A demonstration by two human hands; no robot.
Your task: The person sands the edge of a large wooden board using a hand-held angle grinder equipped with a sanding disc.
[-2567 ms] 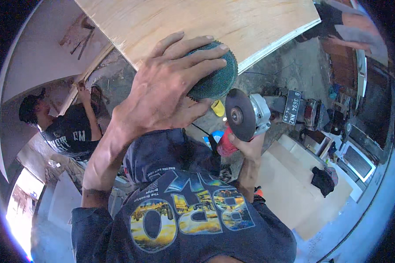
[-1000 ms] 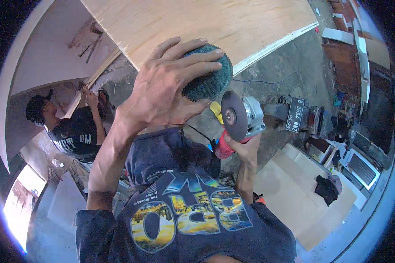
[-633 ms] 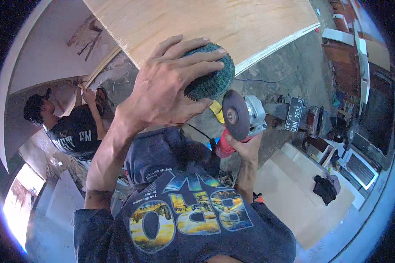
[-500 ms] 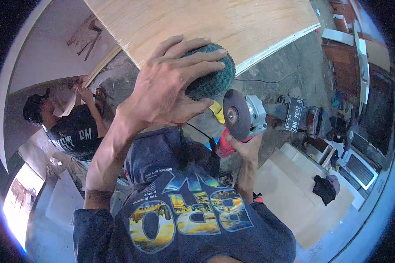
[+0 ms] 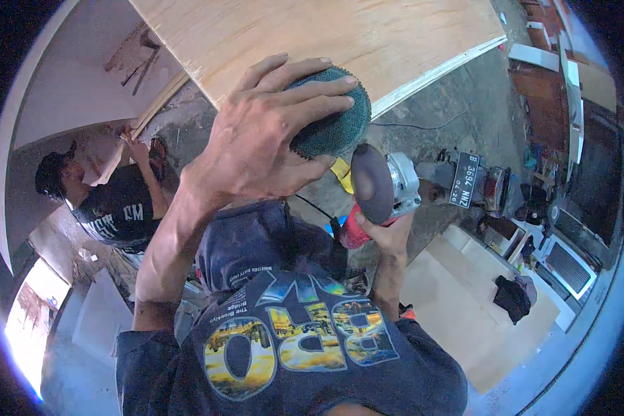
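Note:
My left hand is raised in front of me with its back toward me, its fingers and thumb closed on a round dark-green abrasive disc with a coarse weave and toothed edge. Just to its right, my right hand wraps round the red body of an angle grinder. A dark round backing pad is mounted on the grinder's silver head and faces left, near the green disc but apart from it. The pad's centre looks smeared.
A wooden panel lies ahead. To the left, another person works at a wood edge. On the right stand a motorcycle and boards with a black cloth. A cable crosses the floor.
The grinder's pad centre, sharp before, now looks blurred. My left hand and the green disc have shifted very slightly left. Both grips are unchanged.

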